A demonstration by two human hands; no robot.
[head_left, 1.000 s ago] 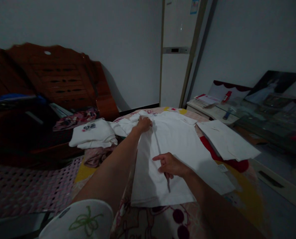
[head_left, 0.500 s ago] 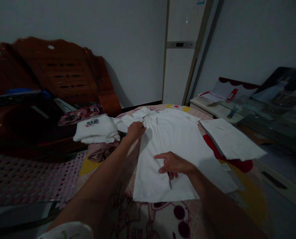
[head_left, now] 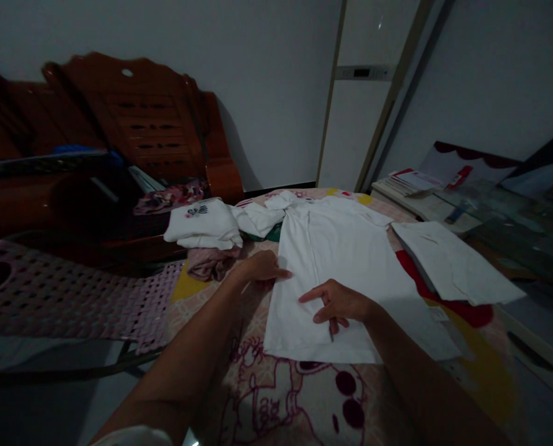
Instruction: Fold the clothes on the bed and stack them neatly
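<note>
A white short-sleeved shirt (head_left: 355,266) lies spread on a patterned cloth, with a lengthwise fold line on its left part. At its left edge is my left hand (head_left: 261,267), thumb stretched onto the fabric and the other fingers curled by the edge, partly hidden. Over the lower part of the shirt, my right hand (head_left: 344,305) points its index finger left, touching or just above the fabric. A thin dark stick-like object (head_left: 331,338) pokes out below its curled fingers; its kind is unclear.
The patterned cloth (head_left: 258,396) covers the table. Folded white clothing (head_left: 204,224) rests on a brownish-pink cloth (head_left: 211,263) at left; another folded white garment (head_left: 453,260) lies right. A woven chair (head_left: 95,297) stands left, a glass-topped stand (head_left: 499,214) right.
My left hand has come down along the shirt's left edge, from near the sleeve to mid-side, and its thumb now extends. My right hand keeps its pointing pose. The view has shifted left.
</note>
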